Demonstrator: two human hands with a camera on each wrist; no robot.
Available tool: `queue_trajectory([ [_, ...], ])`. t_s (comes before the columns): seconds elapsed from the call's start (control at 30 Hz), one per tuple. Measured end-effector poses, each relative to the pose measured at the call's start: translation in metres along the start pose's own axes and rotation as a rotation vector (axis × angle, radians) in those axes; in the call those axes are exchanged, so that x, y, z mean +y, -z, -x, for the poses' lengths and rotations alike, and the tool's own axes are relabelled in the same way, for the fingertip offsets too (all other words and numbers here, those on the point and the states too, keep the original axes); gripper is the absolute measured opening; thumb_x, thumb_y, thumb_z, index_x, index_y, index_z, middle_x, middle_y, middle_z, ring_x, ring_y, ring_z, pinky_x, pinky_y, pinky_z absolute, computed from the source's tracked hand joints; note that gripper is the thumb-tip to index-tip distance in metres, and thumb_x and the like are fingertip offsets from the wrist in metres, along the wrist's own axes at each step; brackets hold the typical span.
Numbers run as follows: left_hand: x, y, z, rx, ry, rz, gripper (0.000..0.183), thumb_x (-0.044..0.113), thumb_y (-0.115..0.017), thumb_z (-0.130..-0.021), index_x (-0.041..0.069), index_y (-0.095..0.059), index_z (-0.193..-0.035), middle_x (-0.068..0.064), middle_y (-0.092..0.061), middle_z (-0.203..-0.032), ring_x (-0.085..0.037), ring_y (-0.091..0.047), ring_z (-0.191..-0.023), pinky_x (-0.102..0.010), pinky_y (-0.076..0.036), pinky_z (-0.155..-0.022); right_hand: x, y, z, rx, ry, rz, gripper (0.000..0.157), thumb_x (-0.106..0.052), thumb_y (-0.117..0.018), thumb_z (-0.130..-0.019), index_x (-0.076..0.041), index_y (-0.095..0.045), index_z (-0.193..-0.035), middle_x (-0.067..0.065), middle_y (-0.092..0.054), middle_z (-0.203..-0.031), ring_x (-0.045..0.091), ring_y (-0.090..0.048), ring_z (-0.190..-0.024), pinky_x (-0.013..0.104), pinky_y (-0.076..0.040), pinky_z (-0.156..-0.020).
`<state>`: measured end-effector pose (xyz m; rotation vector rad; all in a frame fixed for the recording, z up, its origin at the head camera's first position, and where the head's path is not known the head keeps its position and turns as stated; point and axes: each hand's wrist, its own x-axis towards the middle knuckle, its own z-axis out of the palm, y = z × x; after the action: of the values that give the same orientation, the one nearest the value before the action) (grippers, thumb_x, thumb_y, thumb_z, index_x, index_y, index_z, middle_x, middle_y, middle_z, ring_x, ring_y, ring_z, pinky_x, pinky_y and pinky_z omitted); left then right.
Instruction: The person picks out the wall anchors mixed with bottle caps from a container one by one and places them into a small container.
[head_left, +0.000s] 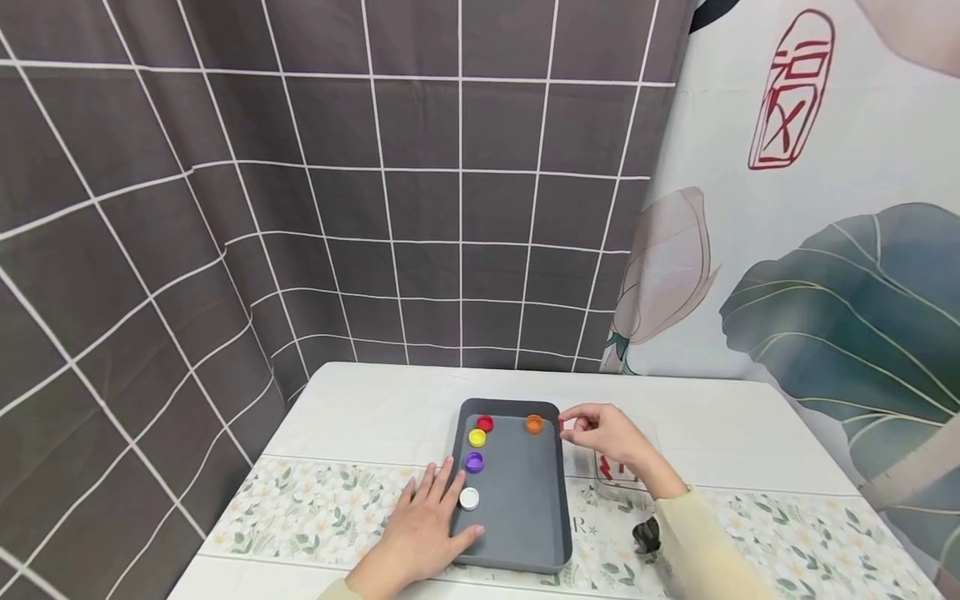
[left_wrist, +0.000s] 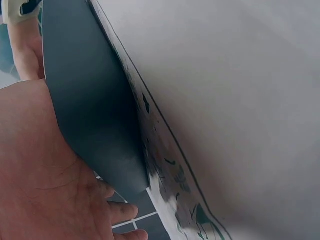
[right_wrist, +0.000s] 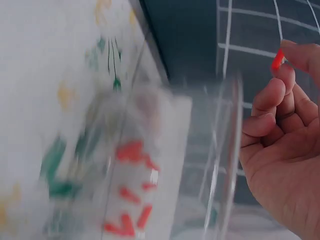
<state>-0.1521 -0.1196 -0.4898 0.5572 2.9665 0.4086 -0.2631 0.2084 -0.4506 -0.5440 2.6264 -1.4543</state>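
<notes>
My right hand (head_left: 611,435) pinches a small red stick-like piece (right_wrist: 277,60) between thumb and fingertip, just outside the far right edge of a grey tray (head_left: 521,508). Spread flat, my left hand (head_left: 423,529) rests at the tray's near left rim, its palm beside the tray wall in the left wrist view. Small round caps stand in the tray: red (head_left: 485,423), yellow (head_left: 477,437), purple (head_left: 474,462) and white (head_left: 469,498) down the left side, orange (head_left: 534,424) at the far right.
Under my right forearm stands a clear plastic box (right_wrist: 232,130) with several red pieces (right_wrist: 130,195) in it. A small dark object (head_left: 647,535) lies by the right sleeve. A floral strip (head_left: 330,508) crosses the white tablecloth; a gridded curtain (head_left: 420,208) hangs behind.
</notes>
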Motion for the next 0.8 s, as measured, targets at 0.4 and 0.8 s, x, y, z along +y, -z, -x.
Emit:
queue_trajectory([
  [0.4,-0.005,0.001,0.004,0.003,-0.006,-0.007,0.088,0.069,-0.049,-0.095,0.009,-0.036,-0.158,-0.015,-0.022,-0.167,-0.043,-0.022,-0.151,-0.066,-0.022,-0.117,0.022,0.040,0.031,0.116,-0.085,0.016,0.034,-0.010,-0.073,-0.090,0.005,-0.068,-0.120,0.003,-0.058,-0.076,0.010,-0.049,-0.065,0.024,-0.041,-0.059],
  [0.8,-0.008,0.003,0.008,-0.004,0.000,0.004,0.089,0.069,-0.049,-0.095,0.009,-0.035,-0.158,-0.015,-0.021,-0.168,-0.043,-0.021,-0.152,-0.066,-0.022,-0.117,0.029,0.055,0.043,0.136,-0.060,0.068,0.030,-0.004,-0.071,-0.089,0.004,-0.070,-0.117,0.003,-0.058,-0.081,0.009,-0.051,-0.072,0.023,-0.043,-0.064],
])
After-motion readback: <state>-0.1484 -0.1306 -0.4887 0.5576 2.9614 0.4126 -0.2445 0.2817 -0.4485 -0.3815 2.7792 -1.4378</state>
